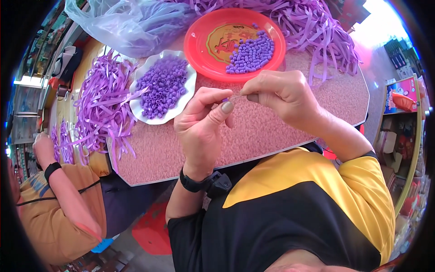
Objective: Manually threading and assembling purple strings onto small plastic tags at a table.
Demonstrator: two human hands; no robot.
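In front of the red plate, my left hand [199, 119] pinches a small purple bead [225, 99] between thumb and forefinger, mostly hidden by the fingertips. From the right, my right hand [288, 96] is closed on a thin, pale, needle-like wire [236, 96], whose tip meets the bead. Whether it passes through the hole is too small to tell. Purple beads [252, 53] lie in the right part of the red plate [199, 34]. More purple beads [163, 88] fill a white wavy-edged dish [138, 109] left of my left hand.
Purple ribbons [102, 97] are heaped at the left, with another pile [312, 31] at the back right. A clear plastic bag [131, 27] lies behind the dish. At the left sits another person [68, 204]. A red stool [154, 229] stands below the pink tabletop [149, 149].
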